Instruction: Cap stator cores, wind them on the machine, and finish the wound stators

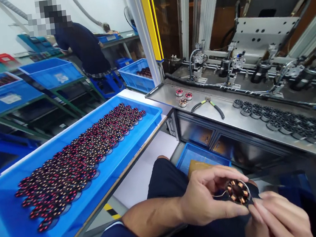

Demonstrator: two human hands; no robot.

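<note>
Low in front of me, over my lap, my left hand (202,197) grips a round wound motor stator (243,199) between thumb and fingers. The stator has copper coils around a dark centre, and its open face is toward me. A thin loose wire (220,195) sticks out from its left side. My right hand (280,215) is closed in a pinch at the stator's lower right edge. Whatever lies between those fingertips is hidden.
Left stands a blue tray (137,138) of several wound stators. The metal bench holds three loose stators (183,102), green-handled pliers (218,107) and rows of black stator cores (275,123). Behind is a machine (260,61). A co-worker (84,47) sits among blue bins (53,73).
</note>
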